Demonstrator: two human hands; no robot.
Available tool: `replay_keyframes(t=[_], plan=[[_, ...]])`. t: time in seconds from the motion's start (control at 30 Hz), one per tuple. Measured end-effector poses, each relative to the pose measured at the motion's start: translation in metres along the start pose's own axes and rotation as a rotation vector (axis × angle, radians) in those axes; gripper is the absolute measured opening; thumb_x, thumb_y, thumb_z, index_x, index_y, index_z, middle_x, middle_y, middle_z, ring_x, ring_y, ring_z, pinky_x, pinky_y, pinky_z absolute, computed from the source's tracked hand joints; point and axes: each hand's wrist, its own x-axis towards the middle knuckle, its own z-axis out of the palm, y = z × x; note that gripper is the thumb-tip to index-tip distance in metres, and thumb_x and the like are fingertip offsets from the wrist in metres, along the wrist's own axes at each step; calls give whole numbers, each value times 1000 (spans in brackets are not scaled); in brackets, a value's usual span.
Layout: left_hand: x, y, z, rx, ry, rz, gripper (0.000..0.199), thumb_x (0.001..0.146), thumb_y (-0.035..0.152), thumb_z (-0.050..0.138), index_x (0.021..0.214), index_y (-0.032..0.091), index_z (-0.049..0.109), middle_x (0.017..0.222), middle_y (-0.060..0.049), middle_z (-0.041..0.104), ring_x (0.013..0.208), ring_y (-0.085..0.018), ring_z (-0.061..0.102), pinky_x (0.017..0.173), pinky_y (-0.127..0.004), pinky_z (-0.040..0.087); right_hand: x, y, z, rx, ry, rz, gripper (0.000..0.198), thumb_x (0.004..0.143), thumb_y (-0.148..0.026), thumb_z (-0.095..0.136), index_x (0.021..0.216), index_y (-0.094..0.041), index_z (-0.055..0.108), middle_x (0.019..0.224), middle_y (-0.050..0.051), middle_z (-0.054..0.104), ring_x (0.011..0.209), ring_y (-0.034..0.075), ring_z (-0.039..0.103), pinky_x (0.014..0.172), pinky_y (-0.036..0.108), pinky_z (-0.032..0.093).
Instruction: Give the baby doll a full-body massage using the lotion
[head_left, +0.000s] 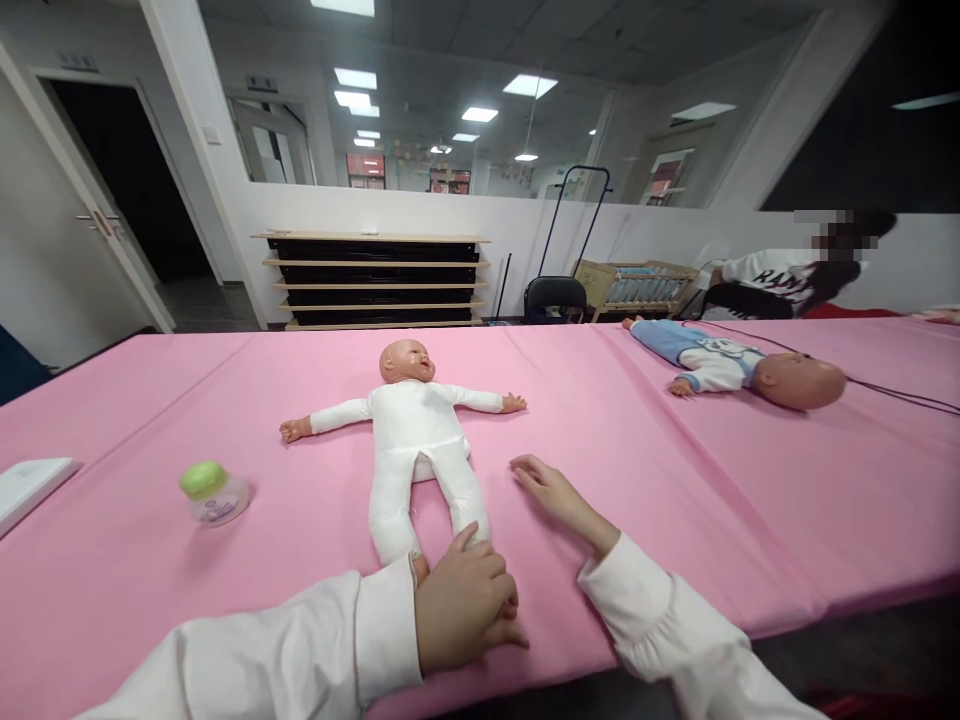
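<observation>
A baby doll (pixel 416 425) in a white cloth body lies face up on the pink-covered table (pixel 600 430), its arms spread out and its head at the far end. My left hand (pixel 466 605) is closed at the end of the doll's leg on the right, fingers curled around the foot, which is hidden beneath them. To the right of the doll's legs, my right hand (pixel 559 500) hovers just over the cover, open, fingers stretched forward and holding nothing. A jar with a green lid (pixel 214 492) stands left of the doll.
Another doll in blue and white clothes (pixel 701 355) lies at the right, with a dark cord (pixel 892 390) near its head. A white flat object (pixel 34 485) is at the left edge. Behind are a shelf (pixel 375 280), a black chair (pixel 555 295), a wooden crib (pixel 637 285) and a person (pixel 795 275).
</observation>
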Motion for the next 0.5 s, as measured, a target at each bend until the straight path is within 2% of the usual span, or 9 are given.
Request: replay_keyframes(t=[0.1, 0.17, 0.27, 0.37, 0.43, 0.5], plan=[[10, 0, -28, -127, -62, 50, 36, 71, 39, 65, 100, 17, 59, 90, -7, 63, 92, -23, 55, 99, -49, 28, 26, 16, 8, -444, -91, -167, 39, 84, -36, 41, 115, -16, 53, 129, 13, 44, 122, 25, 38, 103, 44, 27], [25, -6, -58, -302, 28, 62, 33, 79, 35, 57, 106, 17, 56, 105, -10, 60, 101, -23, 53, 95, -43, 35, 38, 21, 14, -562, -97, -205, 43, 87, -35, 36, 124, -15, 47, 137, 12, 36, 128, 24, 30, 105, 44, 23], [56, -33, -111, -607, 329, 47, 30, 86, 35, 45, 110, 19, 54, 115, -9, 55, 111, -20, 48, 97, -37, 34, 45, 23, 20, -602, -66, -187, 46, 89, -34, 28, 127, -14, 43, 138, 12, 34, 129, 22, 28, 107, 45, 19], [90, -83, -155, -891, 672, 2, 31, 86, 35, 45, 112, 19, 50, 119, -9, 52, 111, -21, 49, 89, -34, 40, 43, 24, 19, -564, -92, -168, 48, 89, -38, 27, 129, -15, 41, 139, 10, 33, 131, 20, 25, 108, 44, 15], [107, -121, -171, -977, 918, -83, 28, 87, 31, 43, 112, 18, 49, 120, -10, 51, 111, -19, 49, 85, -31, 42, 41, 25, 16, -528, -97, -162, 48, 89, -39, 28, 129, -16, 41, 139, 9, 34, 131, 19, 25, 109, 43, 14], [116, -155, -175, -952, 1177, -298, 24, 88, 27, 43, 109, 16, 49, 114, -10, 54, 103, -16, 53, 82, -28, 43, 41, 27, 14, -493, -91, -158, 47, 89, -38, 29, 128, -16, 42, 138, 9, 35, 131, 18, 25, 109, 42, 14]])
